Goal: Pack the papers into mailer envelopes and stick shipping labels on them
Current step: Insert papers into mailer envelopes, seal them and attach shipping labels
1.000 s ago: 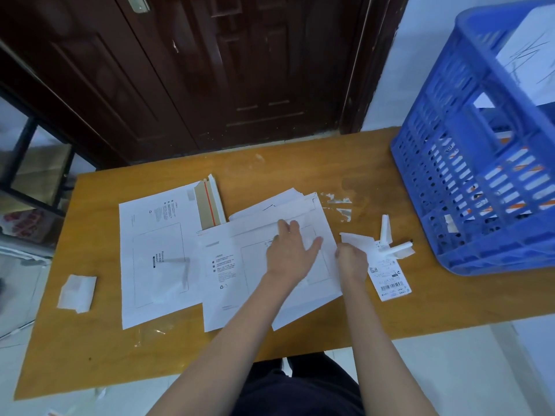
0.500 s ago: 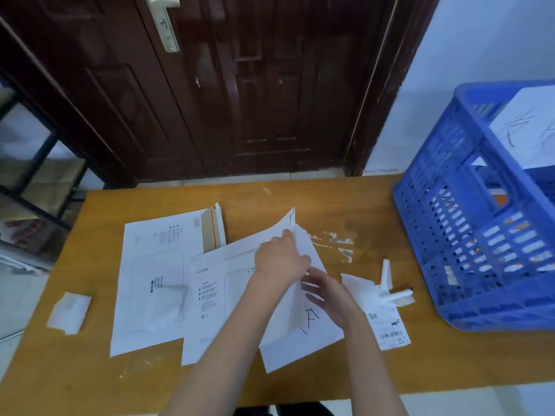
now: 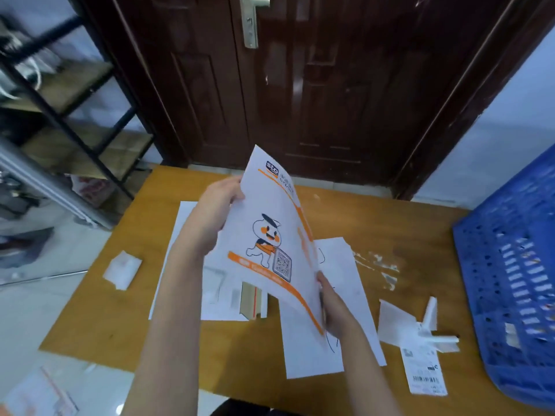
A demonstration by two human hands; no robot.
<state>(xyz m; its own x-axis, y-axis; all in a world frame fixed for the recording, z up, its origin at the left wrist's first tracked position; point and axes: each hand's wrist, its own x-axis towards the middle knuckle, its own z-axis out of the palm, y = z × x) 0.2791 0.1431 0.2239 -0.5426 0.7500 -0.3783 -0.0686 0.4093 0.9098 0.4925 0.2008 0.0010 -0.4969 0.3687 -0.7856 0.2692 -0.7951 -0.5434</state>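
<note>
A white mailer envelope (image 3: pixel 270 235) with orange stripes and a cartoon figure stands tilted up over the table. My left hand (image 3: pixel 219 205) grips its upper left edge. My right hand (image 3: pixel 333 307) holds its lower right edge, fingers reaching behind it. White papers (image 3: pixel 345 271) with pen marks lie flat under and right of the envelope. Another mailer (image 3: pixel 210 295) lies flat on the left, its brown flap with a red strip (image 3: pixel 253 298) showing. A barcode shipping label (image 3: pixel 426 370) lies at the right, next to peeled backing strips (image 3: pixel 429 322).
A blue plastic crate (image 3: pixel 510 280) stands at the table's right end. A small folded white paper (image 3: pixel 121 268) lies at the left of the orange table (image 3: pixel 105 319). Behind are a dark door and a black metal shelf (image 3: pixel 69 115). Torn label residue (image 3: pixel 378 262) sticks to the tabletop.
Both hands have lifted the top envelope off the table and turned it over, so its printed orange face shows. The papers beneath it are uncovered.
</note>
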